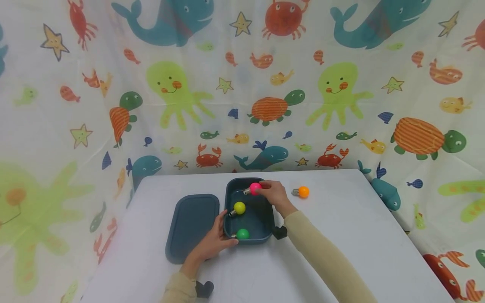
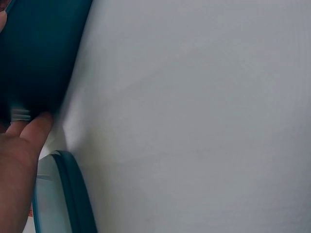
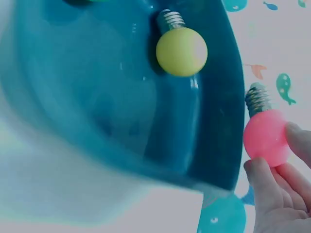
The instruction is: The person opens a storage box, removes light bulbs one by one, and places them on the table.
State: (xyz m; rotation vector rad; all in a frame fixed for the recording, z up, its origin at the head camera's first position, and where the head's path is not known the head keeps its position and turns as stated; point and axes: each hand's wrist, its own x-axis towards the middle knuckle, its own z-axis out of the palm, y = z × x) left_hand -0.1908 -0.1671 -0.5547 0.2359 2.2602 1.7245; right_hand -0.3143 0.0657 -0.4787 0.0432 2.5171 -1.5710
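Observation:
A dark blue box stands in the middle of the white table, with a yellow bulb and a green bulb inside. My right hand pinches a pink bulb over the box's far end; the right wrist view shows the pink bulb between my fingertips above the box rim, with the yellow bulb below. My left hand holds the box's near left corner; its thumb touches the box wall.
The box's blue lid lies flat just left of the box. An orange bulb lies on the table to the right of the box. A sea-animal printed curtain walls in the table at the back and sides.

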